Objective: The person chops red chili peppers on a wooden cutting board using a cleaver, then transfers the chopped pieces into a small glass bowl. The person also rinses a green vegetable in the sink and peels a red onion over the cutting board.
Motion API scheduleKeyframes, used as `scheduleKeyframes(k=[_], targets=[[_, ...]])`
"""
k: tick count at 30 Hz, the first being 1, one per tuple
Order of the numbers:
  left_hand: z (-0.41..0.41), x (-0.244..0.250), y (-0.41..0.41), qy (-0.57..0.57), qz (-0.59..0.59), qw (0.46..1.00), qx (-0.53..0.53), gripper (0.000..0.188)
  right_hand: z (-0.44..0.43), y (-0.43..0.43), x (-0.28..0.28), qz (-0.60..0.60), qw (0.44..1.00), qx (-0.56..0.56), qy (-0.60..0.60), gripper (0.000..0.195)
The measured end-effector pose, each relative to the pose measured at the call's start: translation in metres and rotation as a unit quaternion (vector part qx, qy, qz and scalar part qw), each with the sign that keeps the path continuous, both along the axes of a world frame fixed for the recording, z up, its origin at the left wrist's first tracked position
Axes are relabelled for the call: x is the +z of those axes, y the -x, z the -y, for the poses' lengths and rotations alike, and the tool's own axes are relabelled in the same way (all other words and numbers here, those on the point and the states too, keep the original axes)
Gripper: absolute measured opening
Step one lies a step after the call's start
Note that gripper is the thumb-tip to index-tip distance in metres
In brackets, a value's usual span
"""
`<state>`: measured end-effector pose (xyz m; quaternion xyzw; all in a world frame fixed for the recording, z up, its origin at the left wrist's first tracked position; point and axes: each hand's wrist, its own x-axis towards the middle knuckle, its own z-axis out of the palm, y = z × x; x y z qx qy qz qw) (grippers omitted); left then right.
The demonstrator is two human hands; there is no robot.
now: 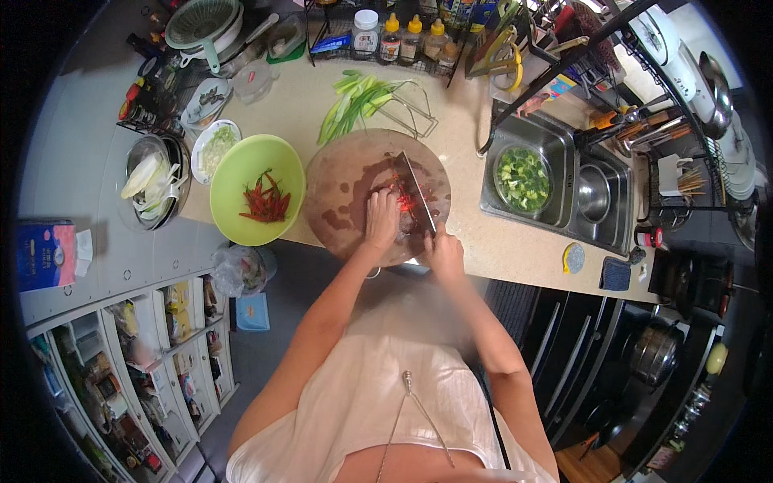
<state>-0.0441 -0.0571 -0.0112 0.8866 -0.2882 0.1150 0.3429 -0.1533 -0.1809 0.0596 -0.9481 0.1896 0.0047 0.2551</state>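
Note:
A round wooden cutting board [338, 163] with wet patches lies before me, its near edge at the counter's edge. My right hand [445, 250] grips the handle of a cleaver [416, 190], whose blade slants across the board's right half. Cut red chili [407, 202] lies between the blade and my left hand [383, 217]. The left fingers are bent and press on the chili at the board's middle; what lies under them is mostly hidden. Left of the board, a light green bowl [232, 181] holds several whole red chilies [266, 202].
Green onions [356, 102] and a wire rack [426, 124] lie behind the board. A double sink [561, 208] at right holds a bowl of cut green vegetables [522, 179]. At left are a plate of chopped pieces [216, 151] and a bowl of pale leaves [148, 181]. Sauce bottles [410, 42] stand behind.

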Motion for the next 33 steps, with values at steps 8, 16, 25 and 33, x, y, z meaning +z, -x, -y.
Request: scheduleKeyframes(k=[8, 16, 25, 33], targets=[[-0.008, -0.02, 0.001, -0.067, -0.03, 0.997, 0.005, 0.018, -0.008, 0.003, 0.001, -0.019, 0.999, 0.038, -0.001, 0.02], [-0.005, -0.029, 0.001, -0.143, -0.03, 0.989, -0.002, 0.016, -0.011, -0.005, 0.002, -0.044, 0.998, 0.043, -0.008, 0.021], [-0.006, -0.027, 0.002, -0.091, -0.051, 0.995, -0.004, 0.017, -0.025, -0.023, -0.023, -0.025, 1.0, 0.009, -0.012, 0.023], [-0.008, -0.018, 0.001, -0.13, -0.034, 0.991, -0.012, 0.013, -0.025, -0.024, -0.017, -0.044, 0.999, -0.003, -0.014, 0.026]])
